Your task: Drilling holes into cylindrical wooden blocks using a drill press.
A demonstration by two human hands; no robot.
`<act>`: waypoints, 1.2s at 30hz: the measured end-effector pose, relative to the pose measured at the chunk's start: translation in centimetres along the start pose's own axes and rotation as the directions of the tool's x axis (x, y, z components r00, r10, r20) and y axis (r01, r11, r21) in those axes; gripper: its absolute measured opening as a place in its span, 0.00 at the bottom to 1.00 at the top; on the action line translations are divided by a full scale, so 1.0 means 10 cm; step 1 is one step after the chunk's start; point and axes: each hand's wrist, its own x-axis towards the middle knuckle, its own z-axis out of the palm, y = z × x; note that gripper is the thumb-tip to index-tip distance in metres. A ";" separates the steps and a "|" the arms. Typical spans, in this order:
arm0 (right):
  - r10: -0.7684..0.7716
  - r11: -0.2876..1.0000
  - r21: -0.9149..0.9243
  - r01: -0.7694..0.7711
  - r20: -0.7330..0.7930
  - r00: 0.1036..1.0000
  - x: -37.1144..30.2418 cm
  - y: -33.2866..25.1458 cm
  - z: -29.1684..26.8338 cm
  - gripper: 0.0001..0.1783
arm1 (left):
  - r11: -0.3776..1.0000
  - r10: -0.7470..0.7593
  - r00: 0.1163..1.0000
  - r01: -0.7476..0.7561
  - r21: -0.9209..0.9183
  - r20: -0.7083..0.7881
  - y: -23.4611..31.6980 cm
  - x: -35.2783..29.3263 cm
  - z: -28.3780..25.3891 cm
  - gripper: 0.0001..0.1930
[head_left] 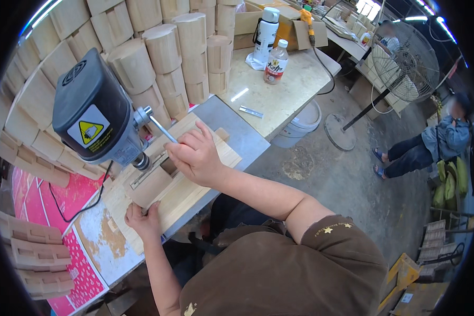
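A drill press [92,105] with a black housing and a yellow warning label stands over the workbench. My right hand [196,157] is closed round its metal lever [162,128], with one finger pointing up off it. Under the drill chuck [141,161] lies a rounded wooden block [151,188] with a slot and a rectangular recess, resting on a flat wooden board [195,190]. At the block's near end, my left hand [145,221] grips it between thumb and fingers. Whether the bit touches the wood I cannot tell.
Stacks of slotted wooden cylinders [131,66] rise behind the drill press. To the right, a table holds a white flask [267,34] and a drink bottle [276,63]. A lidded bucket [299,125], a standing fan [407,60] and a seated person [443,139] are farther right.
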 end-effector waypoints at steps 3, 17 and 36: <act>-0.094 0.995 0.024 0.093 0.033 0.995 0.36 -0.15 -0.15 0.05 | 0.999 0.054 0.996 -0.054 0.006 -0.064 -0.05 0.01 0.01 0.16; 0.178 0.977 -0.155 -0.144 0.234 0.956 1.72 -0.22 -0.02 0.14 | 0.986 0.135 0.979 -0.148 -0.071 -0.152 0.17 0.08 0.35 0.25; -0.027 0.955 0.295 0.015 0.037 0.999 -0.06 0.18 0.13 0.04 | 0.997 0.065 0.994 -0.069 -0.036 -0.091 0.14 0.07 0.40 0.29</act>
